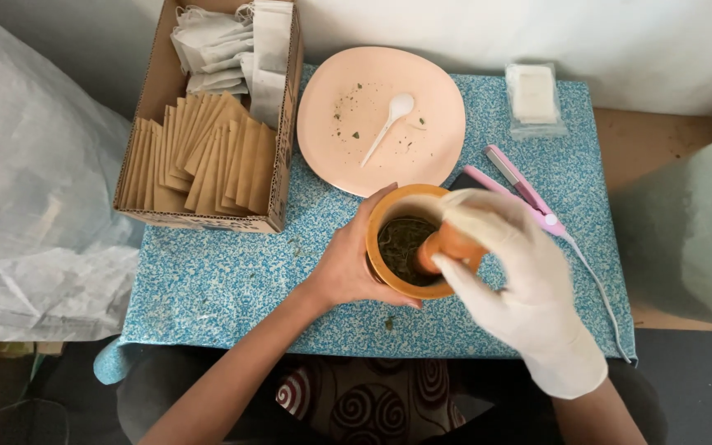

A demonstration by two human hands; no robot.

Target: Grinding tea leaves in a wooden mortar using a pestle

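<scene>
1. Right hand, in a white glove: closed round the upper end of an orange-brown pestle, whose lower end sits down among the contents of the mortar. The grip is a full fist, fingers wrapped over the top.

2. Left hand, bare: cupped against the near-left outer wall of the mortar, thumb along the rim side, fingers curled under toward the front. It holds the vessel steady on the table.

3. Mortar: round, thick-walled, orange-brown like the pestle, standing upright at the front centre of the table just below the plate. It looks rigid and fairly heavy for its size, unlikely to dent. The smooth wall may slip on the cloth, so the wall low down seems the surest place to take it.

4. Dried green leaf inside the mortar: dark, flaky, light and brittle by the look of it; a few crumbs lie on the cloth in front.

5. Pink plate, just behind the mortar, carrying a white plastic spoon and scattered leaf specks.

6. Pink handheld tool with cord, right of the plate, partly behind the gloved hand.

7. Cardboard box, back left, holding brown paper sachets and white filter bags.

8. Clear packet of white items, back right.

9. Table with blue speckled covering.
</scene>
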